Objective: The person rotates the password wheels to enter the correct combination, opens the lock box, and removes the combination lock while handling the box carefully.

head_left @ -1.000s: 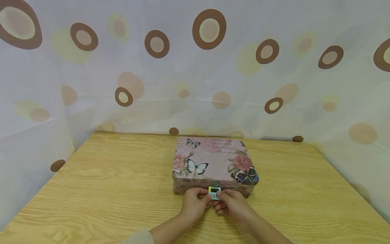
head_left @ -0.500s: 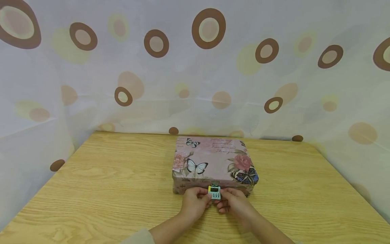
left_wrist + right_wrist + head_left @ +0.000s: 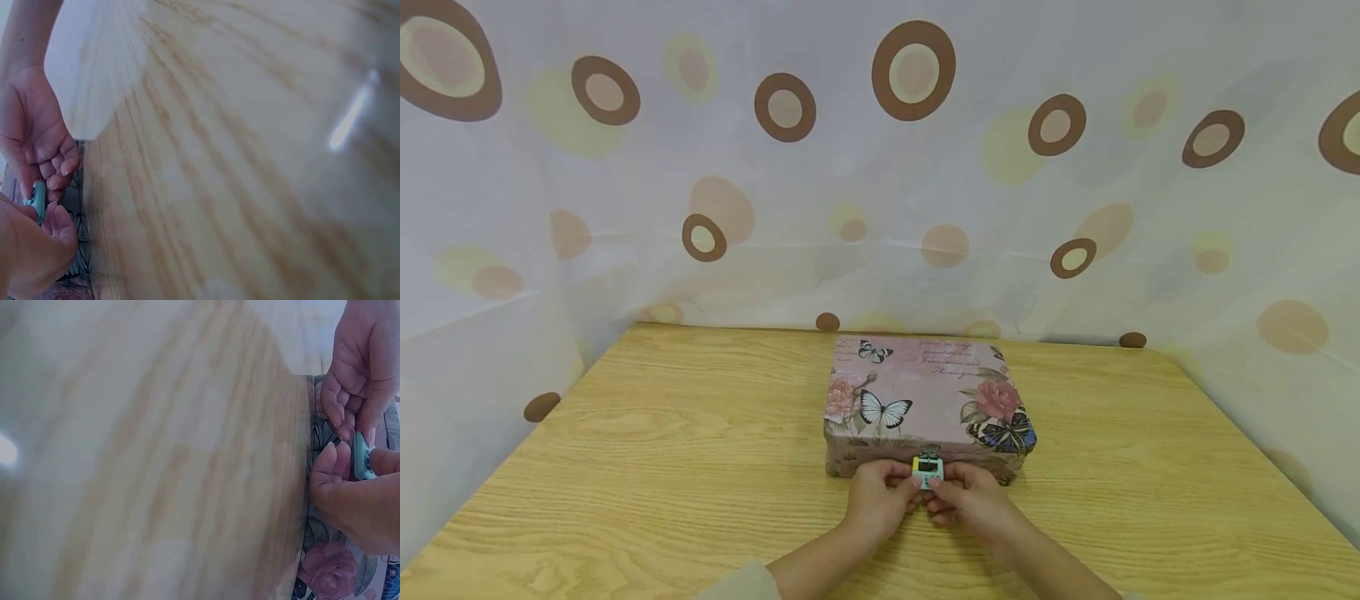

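A small light-teal combination padlock [image 3: 928,466] with a yellow patch hangs at the metal clasp [image 3: 930,451] on the front of a pink box [image 3: 932,392] printed with butterflies and roses. My left hand [image 3: 877,497] pinches the padlock's left side between thumb and fingers. From the right, my right hand [image 3: 979,502] holds it too, with the thumb lying over the number dials. In the left wrist view both hands meet around the padlock [image 3: 39,201]. The right wrist view shows the padlock's edge [image 3: 360,456] between the fingers. The box lid is down.
The box stands on a light wooden table [image 3: 700,442], towards its back edge. A pale curtain [image 3: 850,167] with brown and cream circles hangs behind the table and along its sides.
Half a second ago my right thumb was at the padlock's right edge and the dials showed; now it lies over them. My left hand and the box have stayed put.
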{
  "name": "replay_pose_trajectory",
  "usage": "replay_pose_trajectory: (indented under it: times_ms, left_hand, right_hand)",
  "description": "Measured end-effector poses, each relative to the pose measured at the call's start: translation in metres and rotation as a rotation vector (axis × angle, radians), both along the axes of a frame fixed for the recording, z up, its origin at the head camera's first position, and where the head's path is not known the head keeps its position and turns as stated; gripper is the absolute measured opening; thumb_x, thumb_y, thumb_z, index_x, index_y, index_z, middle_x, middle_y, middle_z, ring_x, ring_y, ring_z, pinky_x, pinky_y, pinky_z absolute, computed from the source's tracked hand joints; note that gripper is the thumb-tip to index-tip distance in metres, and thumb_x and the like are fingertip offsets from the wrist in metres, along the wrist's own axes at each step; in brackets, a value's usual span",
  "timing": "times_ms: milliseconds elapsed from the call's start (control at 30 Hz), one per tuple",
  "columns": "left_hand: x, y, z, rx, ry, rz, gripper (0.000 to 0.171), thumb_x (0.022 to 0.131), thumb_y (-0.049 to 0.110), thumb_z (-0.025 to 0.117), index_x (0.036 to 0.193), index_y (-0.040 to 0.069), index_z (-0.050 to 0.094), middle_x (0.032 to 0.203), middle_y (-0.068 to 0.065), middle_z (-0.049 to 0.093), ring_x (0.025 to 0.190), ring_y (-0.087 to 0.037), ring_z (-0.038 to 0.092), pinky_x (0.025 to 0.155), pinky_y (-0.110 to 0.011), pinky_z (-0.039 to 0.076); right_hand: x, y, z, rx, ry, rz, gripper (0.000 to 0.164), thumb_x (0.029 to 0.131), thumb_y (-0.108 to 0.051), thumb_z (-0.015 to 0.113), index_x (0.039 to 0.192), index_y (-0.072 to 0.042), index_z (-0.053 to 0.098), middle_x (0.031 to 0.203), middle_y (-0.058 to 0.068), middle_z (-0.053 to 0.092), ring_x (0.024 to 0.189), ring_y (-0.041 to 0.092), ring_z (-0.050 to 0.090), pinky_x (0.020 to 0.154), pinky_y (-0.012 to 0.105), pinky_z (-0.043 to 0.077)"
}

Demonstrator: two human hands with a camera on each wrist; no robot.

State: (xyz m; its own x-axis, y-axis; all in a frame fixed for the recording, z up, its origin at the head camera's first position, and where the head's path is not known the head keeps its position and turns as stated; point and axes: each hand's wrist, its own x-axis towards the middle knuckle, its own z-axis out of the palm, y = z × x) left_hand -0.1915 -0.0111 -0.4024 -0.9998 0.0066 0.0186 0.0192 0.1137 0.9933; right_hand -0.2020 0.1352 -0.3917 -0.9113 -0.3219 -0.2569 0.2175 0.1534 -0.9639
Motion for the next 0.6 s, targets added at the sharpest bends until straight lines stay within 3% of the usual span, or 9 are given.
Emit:
replay_pose_trajectory:
  times_ms: [600]
  left_hand:
    - [0.0001, -0.0003, 0.0, -0.008, 0.003, 0.011, 0.011, 0.083, -0.005, 0.062, 0.087, -0.014, 0.063, 0.07, -0.015, 0.064, 0.063, -0.013, 0.062, 0.057, -0.025, 0.057]
  right_hand:
    - [0.0003, -0.004, -0.0001, 0.041, 0.011, -0.012, 0.025, 0.096, -0.008, 0.045, 0.109, 0.013, 0.046, 0.083, 0.002, 0.06, 0.07, 0.007, 0.056, 0.065, 0.021, 0.053]
